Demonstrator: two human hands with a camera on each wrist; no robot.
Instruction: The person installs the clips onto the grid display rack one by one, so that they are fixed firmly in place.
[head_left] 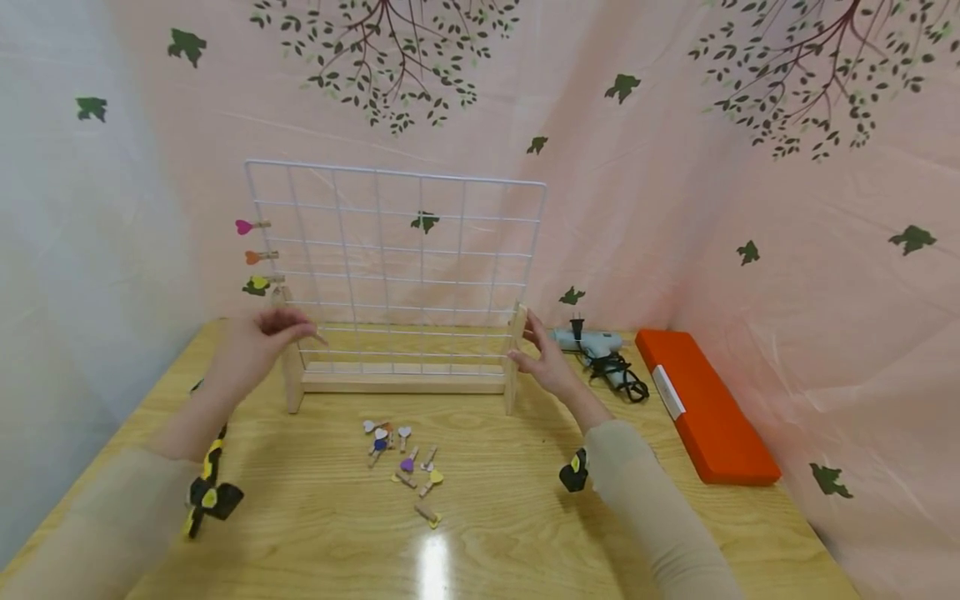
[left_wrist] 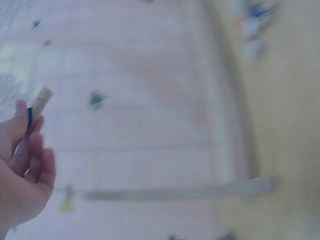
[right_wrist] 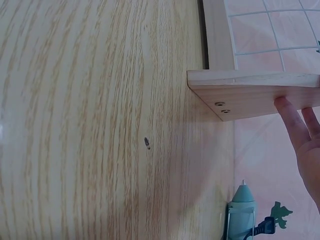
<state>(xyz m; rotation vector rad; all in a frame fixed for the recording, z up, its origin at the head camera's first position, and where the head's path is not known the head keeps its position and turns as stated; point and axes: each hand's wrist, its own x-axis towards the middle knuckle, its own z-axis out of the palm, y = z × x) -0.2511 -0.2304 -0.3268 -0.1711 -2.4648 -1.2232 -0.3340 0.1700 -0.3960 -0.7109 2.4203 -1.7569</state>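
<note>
My left hand (head_left: pixel 266 342) pinches a small wooden clothespin (left_wrist: pixel 43 100) between thumb and fingers, beside the left edge of a white wire grid (head_left: pixel 420 250). A dark blue part of the clothespin shows at the fingertips. Clipped along that edge above the hand are a pink heart clothespin (head_left: pixel 246 227), an orange one (head_left: pixel 255 257) and a yellow one (head_left: pixel 261 282). My right hand (head_left: pixel 546 360) touches the right wooden post (head_left: pixel 513 375) of the grid's stand, its fingertips against the post's outer face in the right wrist view.
Several heart clothespins (head_left: pixel 408 464) lie loose on the wooden table (head_left: pixel 322 533) before the stand. Behind the right hand are a light blue glue gun (head_left: pixel 600 340) with a black cord and an orange-red box (head_left: pixel 712 408). A printed pink curtain (head_left: pixel 600 208) hangs behind.
</note>
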